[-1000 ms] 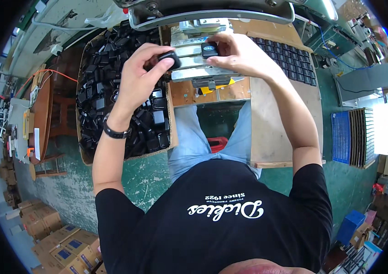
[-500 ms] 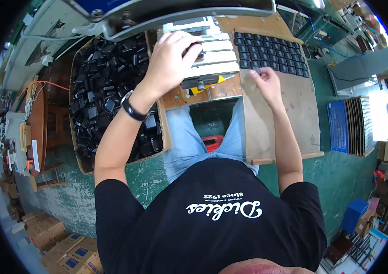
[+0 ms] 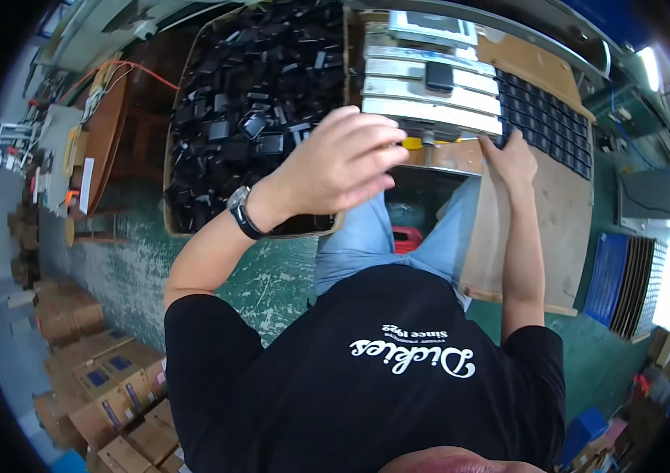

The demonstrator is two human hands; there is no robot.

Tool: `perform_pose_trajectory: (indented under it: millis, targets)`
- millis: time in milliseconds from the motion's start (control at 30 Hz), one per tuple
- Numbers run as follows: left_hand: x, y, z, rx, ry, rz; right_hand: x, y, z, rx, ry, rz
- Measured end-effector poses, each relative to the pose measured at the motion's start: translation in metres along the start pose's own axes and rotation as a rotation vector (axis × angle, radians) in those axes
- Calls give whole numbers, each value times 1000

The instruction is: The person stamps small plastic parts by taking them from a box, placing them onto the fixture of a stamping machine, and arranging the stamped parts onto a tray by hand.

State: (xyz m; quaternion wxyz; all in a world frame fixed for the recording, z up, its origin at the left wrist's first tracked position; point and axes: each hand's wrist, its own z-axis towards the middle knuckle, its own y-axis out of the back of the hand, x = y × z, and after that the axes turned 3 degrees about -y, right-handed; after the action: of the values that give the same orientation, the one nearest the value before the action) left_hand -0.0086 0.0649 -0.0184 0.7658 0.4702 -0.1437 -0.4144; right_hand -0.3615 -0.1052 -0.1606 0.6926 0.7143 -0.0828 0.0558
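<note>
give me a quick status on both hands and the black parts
Left hand raised, fingers curled, grip contents hidden. Right hand at edge of black tray on board. Bin of black parts at left, nothing blocking.

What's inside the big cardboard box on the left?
The cardboard box is heaped with small black parts. The left hand covers its near right corner, and the bottom is buried.

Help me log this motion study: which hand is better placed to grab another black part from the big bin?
Likely left: the left hand hovers beside the bin of black parts, while the right hand rests across at the gridded tray.
</note>
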Motion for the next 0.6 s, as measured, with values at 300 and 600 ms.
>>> perform_pose_trajectory:
  millis: [300,600]
  targets:
    - [132,29,-60,141,677,435,-39,-22,-12,-122,138,397]
    - [112,43,-57,119,666,261,-38,18,-31,-75,151,810]
